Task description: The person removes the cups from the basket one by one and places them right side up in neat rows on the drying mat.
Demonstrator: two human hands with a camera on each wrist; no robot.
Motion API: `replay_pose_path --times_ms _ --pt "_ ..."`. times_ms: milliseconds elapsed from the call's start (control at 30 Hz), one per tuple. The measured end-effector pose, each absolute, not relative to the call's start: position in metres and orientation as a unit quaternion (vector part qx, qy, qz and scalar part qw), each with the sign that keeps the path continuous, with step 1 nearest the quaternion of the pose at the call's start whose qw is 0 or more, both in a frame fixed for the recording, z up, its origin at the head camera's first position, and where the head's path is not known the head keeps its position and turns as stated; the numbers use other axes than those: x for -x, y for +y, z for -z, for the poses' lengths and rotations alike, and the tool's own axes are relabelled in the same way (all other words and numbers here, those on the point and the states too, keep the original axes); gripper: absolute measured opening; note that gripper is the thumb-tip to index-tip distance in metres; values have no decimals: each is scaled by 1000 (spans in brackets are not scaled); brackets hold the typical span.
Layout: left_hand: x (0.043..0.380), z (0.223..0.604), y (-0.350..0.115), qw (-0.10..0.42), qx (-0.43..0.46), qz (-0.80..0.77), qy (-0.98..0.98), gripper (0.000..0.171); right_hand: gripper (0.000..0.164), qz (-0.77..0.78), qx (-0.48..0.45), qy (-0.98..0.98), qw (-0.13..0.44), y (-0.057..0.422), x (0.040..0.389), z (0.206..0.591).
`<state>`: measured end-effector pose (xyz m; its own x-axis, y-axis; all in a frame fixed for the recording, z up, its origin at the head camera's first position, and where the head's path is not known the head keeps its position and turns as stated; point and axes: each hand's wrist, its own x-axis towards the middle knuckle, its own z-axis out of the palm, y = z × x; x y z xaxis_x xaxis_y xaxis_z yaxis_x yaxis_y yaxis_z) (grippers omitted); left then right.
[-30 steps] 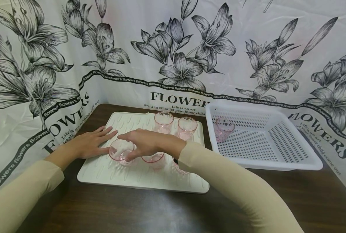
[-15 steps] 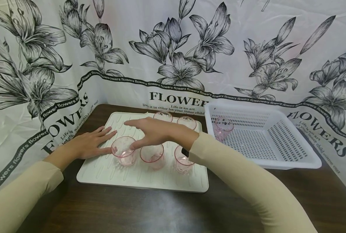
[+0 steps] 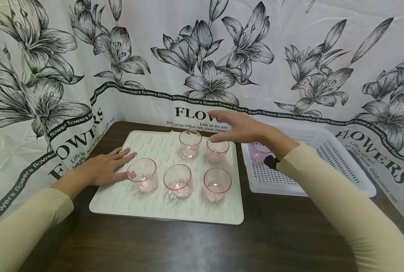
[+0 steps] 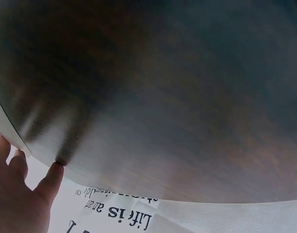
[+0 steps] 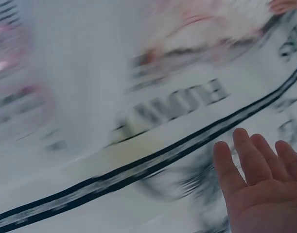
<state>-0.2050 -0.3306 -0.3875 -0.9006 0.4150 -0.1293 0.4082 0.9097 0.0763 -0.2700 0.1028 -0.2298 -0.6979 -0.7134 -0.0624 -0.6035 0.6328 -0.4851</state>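
My left hand (image 3: 103,168) lies with spread fingers on the left edge of a white ridged drying mat (image 3: 137,209). Beside its thumb stands a pink-tinted drinking glass (image 3: 148,184), at the left of a front row with a middle glass (image 3: 183,189) and a right glass (image 3: 215,193). Behind these, two more glasses (image 3: 190,151) stand upright toward the mat's back right. Holding nothing, my right hand (image 3: 242,128) is raised between mat and basket, fingers extended, its thumb overlapping the back right glass (image 3: 217,155) in the head view. The right wrist view shows its bare palm (image 5: 262,208).
A white perforated plastic basket (image 3: 366,190) stands right of the mat, partly behind my right forearm. One pink glass (image 3: 257,156) is at its left end, half covered by that hand. Dark wooden table (image 3: 147,245) extends in front; a flower-printed curtain (image 3: 137,109) hangs behind.
My right hand has left the front left glass and swung up and right toward the basket, uncovering the glasses on the mat. My left hand has stayed put.
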Motion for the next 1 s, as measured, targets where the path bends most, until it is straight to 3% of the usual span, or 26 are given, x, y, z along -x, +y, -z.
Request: replay_pose_path --times_ms 233,500,1000 --pt "203 384 -331 77 -207 -27 975 81 85 187 333 918 110 163 288 238" --pt "203 384 -327 82 -202 -25 976 81 89 256 305 906 143 216 296 257" --pt "205 386 -326 87 -198 -18 976 81 93 255 266 909 197 253 302 283"
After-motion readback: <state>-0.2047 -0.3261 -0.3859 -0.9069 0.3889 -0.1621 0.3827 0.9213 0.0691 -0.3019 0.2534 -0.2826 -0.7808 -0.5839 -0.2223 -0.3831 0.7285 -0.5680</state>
